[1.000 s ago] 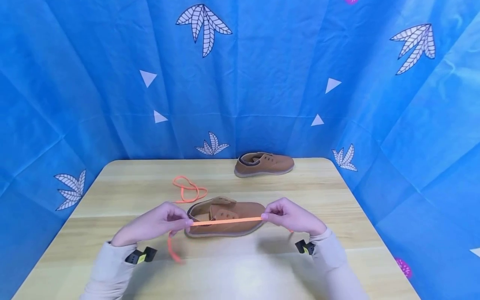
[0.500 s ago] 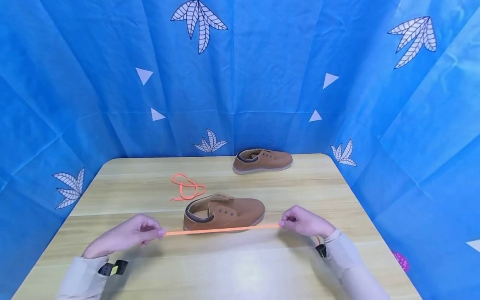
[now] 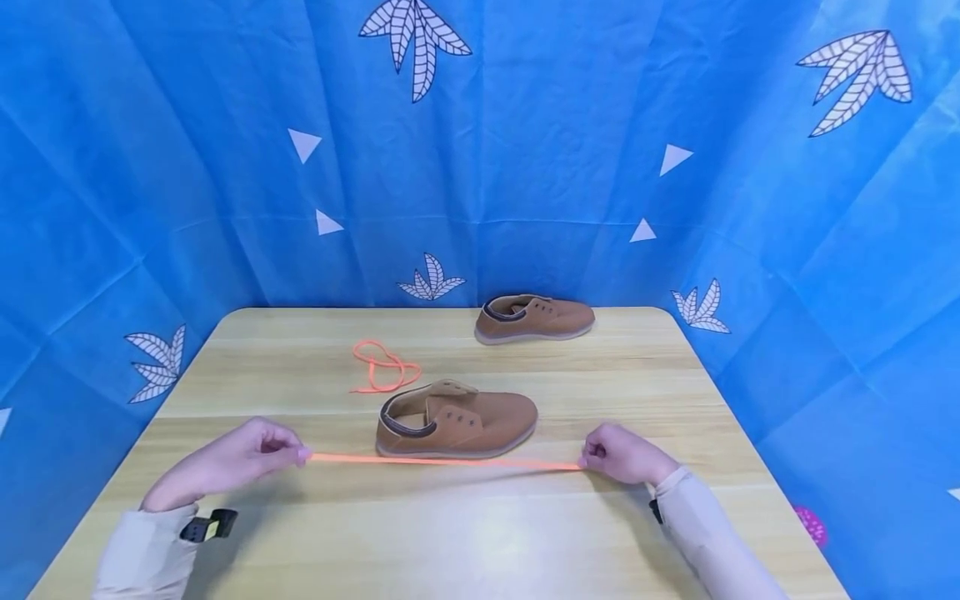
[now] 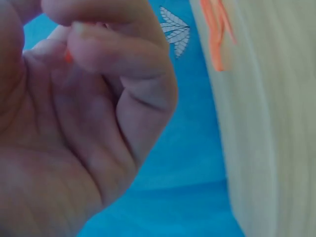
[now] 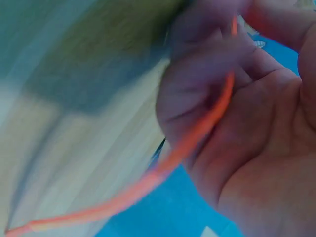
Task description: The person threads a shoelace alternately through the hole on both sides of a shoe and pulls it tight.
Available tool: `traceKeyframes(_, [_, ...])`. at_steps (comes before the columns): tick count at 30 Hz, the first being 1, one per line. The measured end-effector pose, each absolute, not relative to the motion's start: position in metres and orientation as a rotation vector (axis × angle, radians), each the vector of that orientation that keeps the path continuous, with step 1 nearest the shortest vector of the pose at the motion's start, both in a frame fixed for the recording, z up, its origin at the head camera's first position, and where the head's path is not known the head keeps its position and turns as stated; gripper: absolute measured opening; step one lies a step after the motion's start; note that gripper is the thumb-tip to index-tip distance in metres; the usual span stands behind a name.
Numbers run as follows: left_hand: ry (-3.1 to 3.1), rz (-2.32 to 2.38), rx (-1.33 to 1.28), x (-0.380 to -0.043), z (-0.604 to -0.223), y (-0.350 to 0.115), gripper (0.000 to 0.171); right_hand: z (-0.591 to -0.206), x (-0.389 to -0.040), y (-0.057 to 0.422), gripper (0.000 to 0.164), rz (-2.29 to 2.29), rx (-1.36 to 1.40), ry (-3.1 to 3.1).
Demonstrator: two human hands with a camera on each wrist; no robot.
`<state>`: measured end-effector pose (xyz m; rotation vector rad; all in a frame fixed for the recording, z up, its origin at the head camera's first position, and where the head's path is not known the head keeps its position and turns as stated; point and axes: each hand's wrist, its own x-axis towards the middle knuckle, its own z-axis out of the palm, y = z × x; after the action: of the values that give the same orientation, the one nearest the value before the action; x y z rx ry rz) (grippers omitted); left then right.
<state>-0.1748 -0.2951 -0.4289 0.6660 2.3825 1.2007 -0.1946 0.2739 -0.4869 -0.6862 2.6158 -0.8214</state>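
Note:
An orange shoelace point(image 3: 442, 461) is stretched nearly level across the front of a brown shoe point(image 3: 487, 421). My left hand point(image 3: 243, 458) pinches it near one end between thumb and fingers. At the other side my right hand point(image 3: 624, 454) pinches it too. In the right wrist view a loose tail of the shoelace point(image 5: 143, 187) hangs from the hand past the palm. The left wrist view shows curled fingers point(image 4: 123, 49) with only a speck of orange behind them. No lace shows in the shoe's eyelets, and its toe points right.
Behind the near shoe, a second orange shoelace point(image 3: 386, 364) lies loosely looped on the wooden table point(image 3: 300, 333). Another brown shoe point(image 3: 534, 320) stands at the back edge. A blue patterned curtain point(image 3: 555, 150) encloses the table's back and sides.
My hands have moved apart, left hand leftward and right hand rightward. The stretch of shoelace between them has grown longer and sits lower, in front of the near shoe.

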Motion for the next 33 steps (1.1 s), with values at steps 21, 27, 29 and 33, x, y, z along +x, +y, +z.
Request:
traceKeyframes(21, [2.432,0.852,1.109,-0.163,-0.377,-0.148,0.016,-0.422,-0.172,0.112,0.026,-1.197,-1.189,2.222])
traceKeyframes(27, [2.423,0.837,1.12,-0.163,-0.381,-0.139,0.016,-0.438,-0.166,0.111,0.016,-1.296,-1.155,2.14])
traceKeyframes(29, [2.432,0.847,1.091,-0.164,-0.383,-0.141,0.014,-0.442,-0.165,0.115,0.015,-1.299,-1.145,2.15])
traceKeyframes(33, [2.435,0.866,1.061,-0.168,-0.388,-0.14,0.012,-0.448,-0.163,0.126,0.013,-1.284,-1.106,2.149])
